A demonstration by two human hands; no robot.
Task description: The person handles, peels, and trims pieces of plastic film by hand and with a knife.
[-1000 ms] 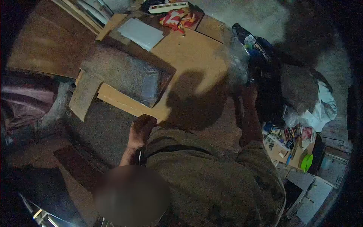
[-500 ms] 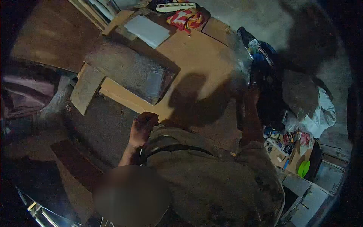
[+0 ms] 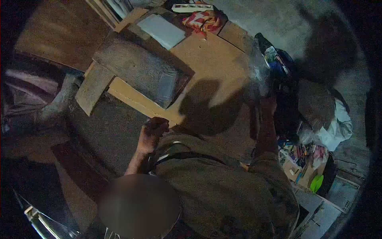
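Observation:
My left hand [image 3: 153, 131] is curled closed beside my clothing, close to the end of a tan cardboard strip [image 3: 133, 99]. Whether anything is inside its fingers is hidden. On the right, my right hand [image 3: 267, 105] is in deep shadow beside a dark bag [image 3: 285, 113] and clear plastic [image 3: 258, 73]; its fingers cannot be made out. A large brown cardboard sheet [image 3: 215, 55] lies in front of me, partly under my shadow. A worn grey-brown board [image 3: 129, 63] with a clear plastic piece [image 3: 167, 85] rests to its left.
Around the cardboard are a white sheet [image 3: 161, 31], a power strip [image 3: 192, 8] and a red-and-yellow cloth [image 3: 202, 22]. At the right are a white bag [image 3: 338, 123], small tools [image 3: 298, 153] and a green object [image 3: 316, 184]. Wooden panels [image 3: 59, 34] stand at upper left.
The view has shifted, so the boards and cloth appear farther right. My left hand remains curled near the cardboard strip, and my right hand stays beside the dark bag.

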